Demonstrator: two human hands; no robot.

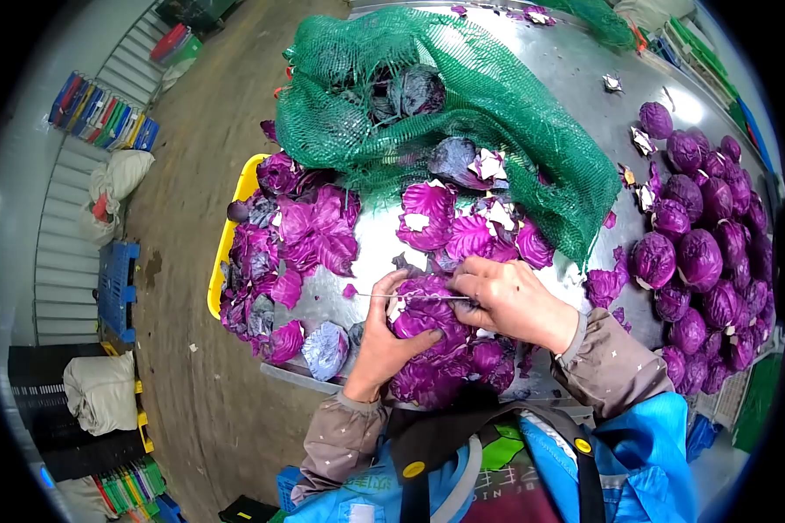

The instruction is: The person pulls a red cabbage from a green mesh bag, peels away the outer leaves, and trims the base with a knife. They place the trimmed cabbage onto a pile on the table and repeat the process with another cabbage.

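Note:
My left hand (382,342) is wrapped round the left side of a red cabbage (429,321) at the near edge of the metal table (371,231). In my right hand (513,301) is a knife (377,295), its thin blade pointing left across the top of the cabbage. The fingers cover the knife's handle. Loose purple leaves (427,205) lie just beyond my hands, and more pile up below the cabbage, close to my body. A leaf-wrapped dark cabbage (325,350) rests to the left of my left hand.
A yellow bin (221,253) full of leaves stands at the left table edge. Across the back lies a green mesh bag (497,96) with dark cabbages (417,90) inside. Many trimmed red cabbages (700,260) are heaped on the right. Blue pallets (118,288) stand along the left wall.

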